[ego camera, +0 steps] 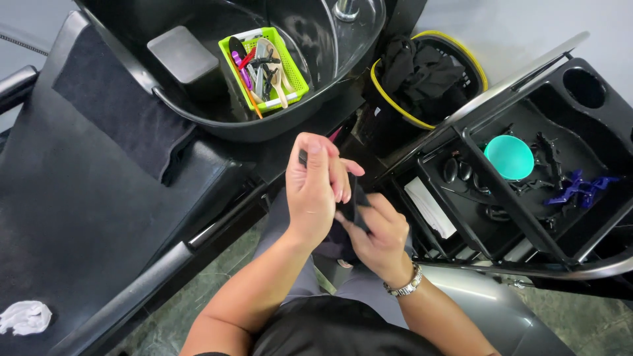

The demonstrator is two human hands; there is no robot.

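Observation:
My left hand (316, 188) is raised in the middle of the view, fingers curled around a thin dark tool (302, 157) whose tip shows above the thumb; a pink end pokes out behind the fingers. My right hand (376, 234), with a metal watch on the wrist, pinches a piece of dark cloth (339, 237) just below the left hand. Both hands are close together, touching the cloth over my lap.
A black wash basin (277, 125) ahead holds a green basket (264, 66) of combs and clips. A yellow-rimmed basket (428, 72) holds black cloth. To the right, a black trolley tray (527, 198) carries a teal bowl (509, 157) and purple clips (583, 188). A white rag (25, 316) lies lower left.

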